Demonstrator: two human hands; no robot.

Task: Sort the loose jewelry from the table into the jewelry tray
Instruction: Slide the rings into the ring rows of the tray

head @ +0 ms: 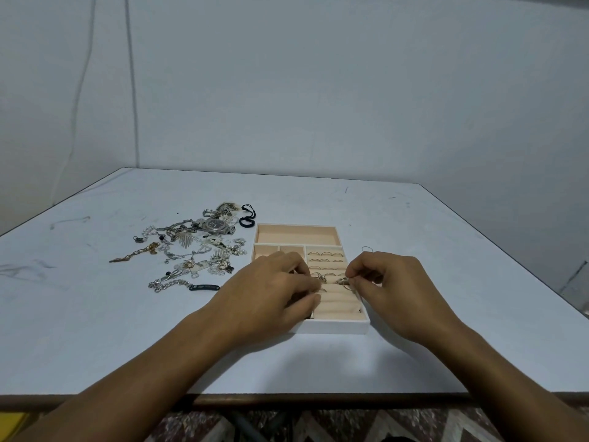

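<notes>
Rings line the tray's far rolls; my right hand pinches another ring there, left hand's fingers curled, hold unclear. Pile at tray's nine o'clock lies unsorted.

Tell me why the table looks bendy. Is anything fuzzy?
Head view: the wide lens bows the edges of the pale grey table; even light, faint shadow before the white beige-lined jewelry tray; the small metal ring pinched by the right hand looks fuzzy.
</notes>
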